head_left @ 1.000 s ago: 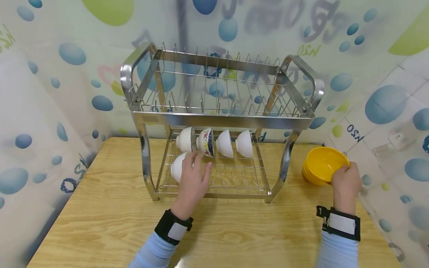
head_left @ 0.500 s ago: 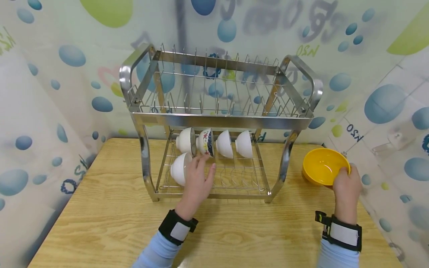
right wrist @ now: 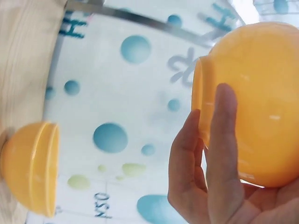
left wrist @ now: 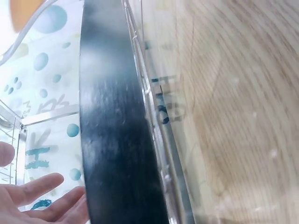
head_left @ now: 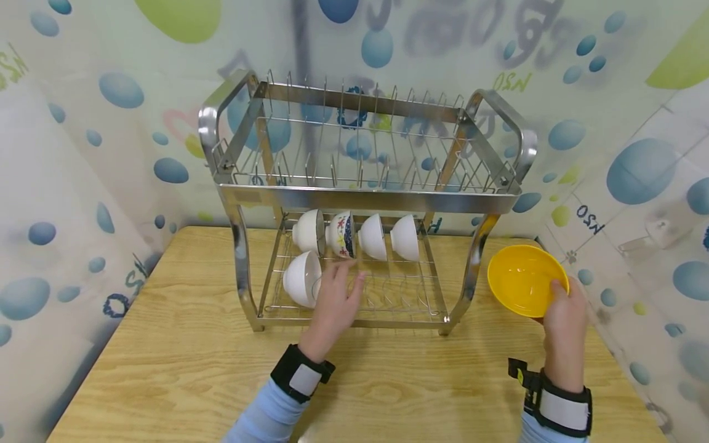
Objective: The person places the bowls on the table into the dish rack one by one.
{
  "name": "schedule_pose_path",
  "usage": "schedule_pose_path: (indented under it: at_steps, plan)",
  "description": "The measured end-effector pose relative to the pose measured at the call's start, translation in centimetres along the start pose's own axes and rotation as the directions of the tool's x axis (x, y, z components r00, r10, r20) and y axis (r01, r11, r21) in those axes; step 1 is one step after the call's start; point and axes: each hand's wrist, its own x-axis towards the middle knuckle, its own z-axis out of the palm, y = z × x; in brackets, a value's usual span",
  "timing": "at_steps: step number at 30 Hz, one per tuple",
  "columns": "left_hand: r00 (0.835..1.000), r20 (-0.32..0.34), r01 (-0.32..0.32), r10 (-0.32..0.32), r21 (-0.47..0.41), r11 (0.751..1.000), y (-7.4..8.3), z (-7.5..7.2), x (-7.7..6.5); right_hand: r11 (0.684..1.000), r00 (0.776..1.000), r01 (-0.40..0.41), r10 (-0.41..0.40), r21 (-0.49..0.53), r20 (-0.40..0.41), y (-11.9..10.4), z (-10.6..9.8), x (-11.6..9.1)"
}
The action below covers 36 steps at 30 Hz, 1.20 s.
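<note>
My right hand (head_left: 567,320) grips a yellow bowl (head_left: 523,280) by its rim, thumb inside. In the right wrist view, fingers press the outside of this bowl (right wrist: 266,107), which is raised above the table. My left hand (head_left: 335,301) is over the front of the rack's lower tier, its fingers loose and holding nothing. Just left of it, a white bowl (head_left: 301,280) stands on its side in the wires. Behind are a dark-rimmed white bowl (head_left: 306,232), a floral bowl (head_left: 340,235) and two plain white bowls (head_left: 372,237), all tilted sideways.
The two-tier metal dish rack (head_left: 365,198) stands at the back of the wooden table (head_left: 399,381). Its upper tier has upright wire dividers. More yellow bowls (right wrist: 30,168), stacked, stand on the table in the right wrist view. A patterned curtain (head_left: 432,49) hangs behind.
My right hand has lifted the yellow bowl off the stack, moving it left and tilting it. My left hand has drawn slightly right, away from the front white bowl.
</note>
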Motion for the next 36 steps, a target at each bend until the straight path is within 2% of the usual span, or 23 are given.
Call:
schedule_pose_path:
  at_steps: [8,16,23,29,36]
  plan:
    - [0.999,0.023,0.034,-0.033,-0.010,0.999,-0.1,0.7,0.1,0.993,0.996,0.084,-0.087,0.084,0.033,-1.3,1.1,-2.0]
    - [1.000,0.014,-0.001,0.001,-0.002,1.000,-0.2,1.1,0.2,0.985,0.978,0.172,-0.170,-0.007,0.123,-2.2,2.4,-3.5]
    - [1.000,0.010,-0.004,0.004,0.003,1.000,0.2,1.3,0.4,0.966,0.945,0.249,-0.228,-0.064,0.233,-2.3,4.0,-4.6]
    - [1.000,0.016,0.010,-0.010,0.004,1.000,0.7,1.4,0.4,0.944,0.919,0.292,-0.234,-0.151,0.317,-2.3,6.1,-5.3]
    - [0.999,0.035,0.016,-0.016,-0.021,1.000,1.1,1.4,0.3,0.938,0.899,0.303,-0.223,-0.166,0.376,-2.2,8.0,-5.8]
